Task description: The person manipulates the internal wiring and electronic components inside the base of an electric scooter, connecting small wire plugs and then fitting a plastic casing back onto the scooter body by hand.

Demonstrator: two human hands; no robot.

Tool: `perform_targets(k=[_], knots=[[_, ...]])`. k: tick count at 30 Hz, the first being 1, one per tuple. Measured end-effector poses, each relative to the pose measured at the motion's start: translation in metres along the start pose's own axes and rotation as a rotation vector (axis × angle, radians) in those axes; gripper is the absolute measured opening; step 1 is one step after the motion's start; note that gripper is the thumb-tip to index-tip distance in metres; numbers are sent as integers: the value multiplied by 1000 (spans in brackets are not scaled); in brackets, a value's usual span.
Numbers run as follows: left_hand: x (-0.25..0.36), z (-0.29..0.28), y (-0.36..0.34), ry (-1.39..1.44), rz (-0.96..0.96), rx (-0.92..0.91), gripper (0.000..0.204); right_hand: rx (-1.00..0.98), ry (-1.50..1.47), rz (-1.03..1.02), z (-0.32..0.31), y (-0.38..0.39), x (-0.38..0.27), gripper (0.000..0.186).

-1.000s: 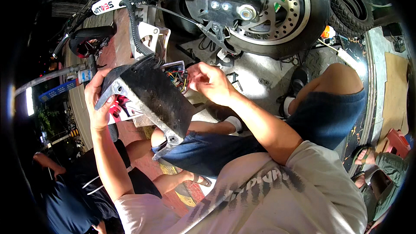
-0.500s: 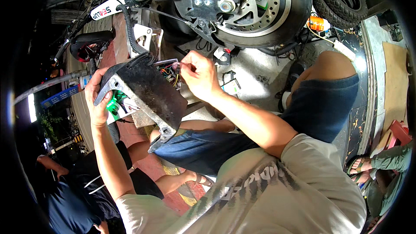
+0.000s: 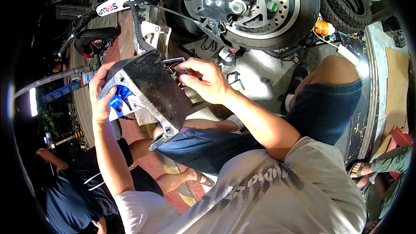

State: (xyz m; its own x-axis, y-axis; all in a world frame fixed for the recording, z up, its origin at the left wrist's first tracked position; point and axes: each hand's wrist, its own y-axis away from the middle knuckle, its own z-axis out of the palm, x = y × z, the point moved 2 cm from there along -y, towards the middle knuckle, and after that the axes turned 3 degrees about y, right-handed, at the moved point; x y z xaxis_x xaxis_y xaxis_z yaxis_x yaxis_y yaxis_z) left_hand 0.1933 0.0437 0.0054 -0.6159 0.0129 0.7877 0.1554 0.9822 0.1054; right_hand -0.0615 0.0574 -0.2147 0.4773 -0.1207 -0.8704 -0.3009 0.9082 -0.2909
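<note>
Housing (image 3: 158,92) blk, tilted | L hand (image 3: 103,94) grips its edge | R hand (image 3: 207,80) at wires (image 3: 175,74), hold unclear

I can see the left hand (image 3: 102,97) clasping the left end of a scuffed black housing (image 3: 151,89), while the right hand (image 3: 210,80) works its fingers at coloured wires (image 3: 177,73) just beyond. Farther off stands a wheel (image 3: 310,4); stacked tyres (image 3: 346,6) lie far right.
</note>
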Motion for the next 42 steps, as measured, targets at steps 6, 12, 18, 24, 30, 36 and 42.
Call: perform_targets(k=[6, 12, 18, 24, 30, 36, 42], knots=[[0, -6, -2, -27, -43, -8, 77, 158, -85, 94, 9, -3, 11, 21], [-1, -2, 0, -20, -46, -9, 77, 314, 4, 2, 22, -5, 5, 15], [1, 4, 4, -124, 31, 44, 79, 279, 293, -301, 19, -2, -9, 22], [1, 1, 6, -197, 54, 33, 81, 241, 205, -133, 19, -14, -1, 18], [2, 7, 5, -183, 82, 72, 77, 267, 38, 103, 23, -15, 6, 18], [9, 11, 5, -202, 84, 67, 76, 312, 153, -51, 23, -12, -1, 24], [10, 12, 3, -185, 92, 59, 73, 332, 283, -237, 23, -12, -2, 18]])
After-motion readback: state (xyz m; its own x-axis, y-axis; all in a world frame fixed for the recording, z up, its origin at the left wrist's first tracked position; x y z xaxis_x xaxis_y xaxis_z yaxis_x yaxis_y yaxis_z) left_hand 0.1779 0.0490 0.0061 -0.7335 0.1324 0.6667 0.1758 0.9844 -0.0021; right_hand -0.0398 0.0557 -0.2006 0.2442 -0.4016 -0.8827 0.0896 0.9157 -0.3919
